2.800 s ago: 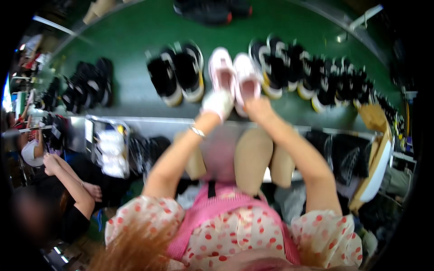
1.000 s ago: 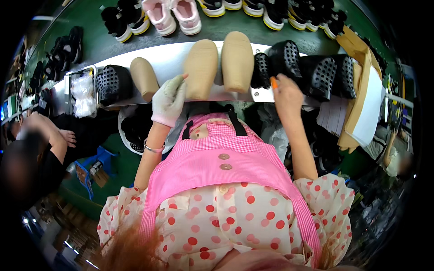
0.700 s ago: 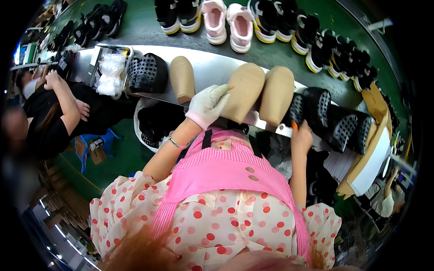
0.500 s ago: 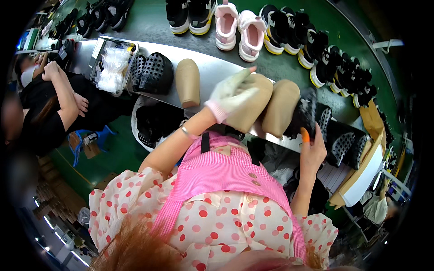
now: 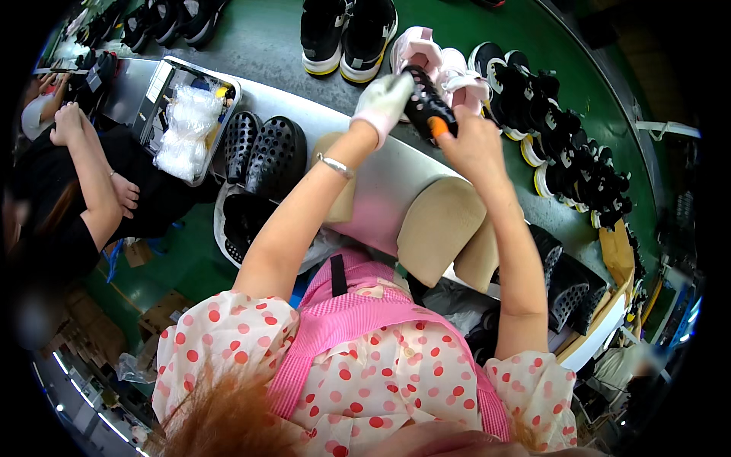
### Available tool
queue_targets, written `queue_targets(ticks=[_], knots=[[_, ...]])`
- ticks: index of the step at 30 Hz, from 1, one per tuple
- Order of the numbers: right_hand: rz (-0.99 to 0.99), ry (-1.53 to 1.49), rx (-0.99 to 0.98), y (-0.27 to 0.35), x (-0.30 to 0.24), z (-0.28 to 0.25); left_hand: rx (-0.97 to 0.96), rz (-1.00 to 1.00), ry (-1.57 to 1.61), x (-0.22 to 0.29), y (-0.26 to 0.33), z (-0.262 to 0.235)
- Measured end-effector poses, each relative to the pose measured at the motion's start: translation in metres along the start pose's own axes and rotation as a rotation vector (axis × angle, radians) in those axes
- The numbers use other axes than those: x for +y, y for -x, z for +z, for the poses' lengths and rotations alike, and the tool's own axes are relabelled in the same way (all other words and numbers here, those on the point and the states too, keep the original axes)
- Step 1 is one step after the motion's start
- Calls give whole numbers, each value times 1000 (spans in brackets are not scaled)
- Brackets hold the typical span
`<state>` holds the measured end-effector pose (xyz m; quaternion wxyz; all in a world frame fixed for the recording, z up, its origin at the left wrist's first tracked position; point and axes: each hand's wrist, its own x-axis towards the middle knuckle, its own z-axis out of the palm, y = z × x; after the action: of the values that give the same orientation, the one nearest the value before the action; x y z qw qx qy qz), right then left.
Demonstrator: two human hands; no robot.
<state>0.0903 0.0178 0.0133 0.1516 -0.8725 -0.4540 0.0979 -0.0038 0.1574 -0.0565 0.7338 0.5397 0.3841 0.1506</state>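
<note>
A black toe-shaped piece with perforations [image 5: 428, 105] is held between my hands above the pale pink sneakers [image 5: 418, 46]. My left hand [image 5: 386, 100], in a white glove with a pink cuff, closes on its left end. My bare right hand [image 5: 470, 141], with an orange cover on one finger, grips its near right end. The piece hides part of the pink shoes. Closer to me, tan toe-shaped forms [image 5: 442, 225] stand at the bench edge, partly behind my right forearm. Another tan form [image 5: 335, 143] is mostly covered by my left forearm.
Black perforated pieces [image 5: 277, 156] stand left, beside a tray [image 5: 234, 114] of clear plastic bundles. More perforated pieces [image 5: 569, 288] sit right. Black sneakers [image 5: 368, 38] line the green belt [image 5: 263, 38]. A co-worker in black [image 5: 84, 179] sits at left.
My right hand has carried the black perforated piece from the bench's right side up and left to the pink sneakers. My left hand has left the tan form and now grips the piece too.
</note>
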Motion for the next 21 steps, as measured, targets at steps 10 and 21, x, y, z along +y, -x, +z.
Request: queue_targets(ticks=[10, 21], knots=[[-101, 377, -134, -128, -12, 43, -114, 509, -1101, -35, -42, -2], [70, -1, -271, -166, 12, 96, -445, 39, -1227, -16, -93, 20]])
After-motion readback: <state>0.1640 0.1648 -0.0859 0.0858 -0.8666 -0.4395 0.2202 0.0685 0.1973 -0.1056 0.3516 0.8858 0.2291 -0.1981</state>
